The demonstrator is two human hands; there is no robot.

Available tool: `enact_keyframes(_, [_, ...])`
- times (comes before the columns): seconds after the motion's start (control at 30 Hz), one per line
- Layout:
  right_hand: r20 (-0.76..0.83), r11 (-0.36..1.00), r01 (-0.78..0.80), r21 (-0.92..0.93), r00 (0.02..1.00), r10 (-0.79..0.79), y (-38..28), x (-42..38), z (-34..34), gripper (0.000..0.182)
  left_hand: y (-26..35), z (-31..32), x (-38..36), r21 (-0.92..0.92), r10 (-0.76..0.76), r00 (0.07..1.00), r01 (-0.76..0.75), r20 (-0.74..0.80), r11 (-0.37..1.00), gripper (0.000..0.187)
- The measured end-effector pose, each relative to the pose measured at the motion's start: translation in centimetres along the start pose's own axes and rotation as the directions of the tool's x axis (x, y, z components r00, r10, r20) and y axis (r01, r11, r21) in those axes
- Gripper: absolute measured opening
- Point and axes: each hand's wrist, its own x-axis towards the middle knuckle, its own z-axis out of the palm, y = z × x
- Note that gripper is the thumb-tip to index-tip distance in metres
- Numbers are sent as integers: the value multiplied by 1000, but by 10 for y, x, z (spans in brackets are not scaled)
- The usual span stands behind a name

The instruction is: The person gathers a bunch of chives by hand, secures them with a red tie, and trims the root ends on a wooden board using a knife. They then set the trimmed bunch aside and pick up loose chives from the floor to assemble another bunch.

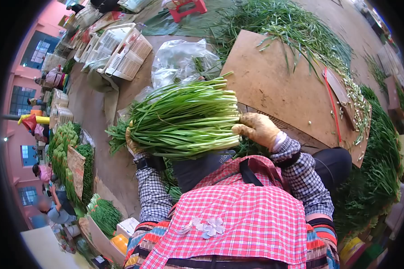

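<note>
And here's the bundle of green stalks [184,119], stretched right across between the two hands, leafy tips to the left, pale cut ends to the right! The left hand [132,141] is curled round the leafy side, clamped on the bundle, with part of it lost under the leaves. Over at the other end, the right hand [259,129] is up against the pale ends, half bent, thumb and fingertips touching them; whether it closes round the stalks underneath, I cannot tell.

Just past the right hand, away from the body, lies a brown board [256,76], and on its far right side sits a knife [337,89] with a red strip [333,107] right beside it, chopped pale bits [358,110] scattered about. Loose greens [292,22] spill over the board's far edge, and a big dark-green heap [368,179] spreads well to the right of the right hand.

Beyond the bundle, ahead of the left hand, there's a crumpled clear plastic bag [177,60], and farther off, white crates [128,51]. Well out to the left of the left hand, more bunched greens [63,148]!
</note>
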Motion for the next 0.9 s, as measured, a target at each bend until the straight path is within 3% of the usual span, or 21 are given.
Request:
enact_keyframes(0.1, [140, 842, -134, -523, 961, 240, -18, 17, 3, 50, 4, 15, -10, -29, 1, 1000, 0, 25, 1000, 35])
enact_keyframes(0.13, [203, 855, -154, -496, 936, 287, -16, 22, 5, 54, 3, 6, -4, -51, 20, 1000, -20, -7, 999, 34])
enact_keyframes(0.23, [264, 976, -35, -216, 960, 93, 20, 28, 22, 58, 2, 3, -2, -52, 35, 999, -35, 8, 998, 32])
enact_keyframes(0.27, [305, 999, -33, -31, 952, 41, 22, 33, 25, 57, 2, 8, -5, -58, 24, 999, -23, 25, 998, 32])
enact_keyframes(0.37, [216, 879, 95, 467, 952, -217, -10, 45, 34, 49, 1, 13, -6, -80, 11, 999, -7, 42, 997, 32])
enact_keyframes(0.4, [162, 974, 165, 152, 969, -189, -14, 49, 35, 43, 1, 12, -2, -72, 28, 998, -24, 48, 997, 32])
enact_keyframes(0.43, [270, 903, -189, 386, 959, 85, -24, 49, 39, 43, 2, 10, -1, -64, 46, 998, -42, 53, 997, 32])
enact_keyframes(0.5, [118, 974, -98, 203, 990, 75, -13, 51, 54, 41, 3, 24, -7, -69, 36, 998, -32, 51, 997, 32])
enact_keyframes(0.6, [109, 830, -180, 527, 984, 144, -8, 48, 58, 37, 3, 18, -4, -26, 102, 994, -102, 29, 994, 32])
enact_keyframes(0.63, [153, 648, -244, 722, 969, 194, -10, 39, 56, 34, 2, 13, -2, -23, 103, 995, -102, 18, 995, 32])
enact_keyframes(0.7, [186, 477, -301, 826, 944, 274, -1, 20, 43, 31, 2, 4, 4, -17, 103, 995, -103, 2, 995, 31])
enact_keyframes(0.77, [151, 231, -182, 956, 978, 147, 31, 3, 31, 27, 1, -2, 8, -39, 115, 993, -113, 29, 993, 30])
enact_keyframes(0.83, [115, 72, -106, 992, 983, -144, 48, -20, 7, 27, -1, -5, 9, -119, 63, 998, -61, 18, 991, 31])
enact_keyframes(0.9, [67, 176, -73, 982, 997, 36, 53, -51, -17, 27, -3, -5, 8, -109, 51, 998, -46, 42, 993, 32])
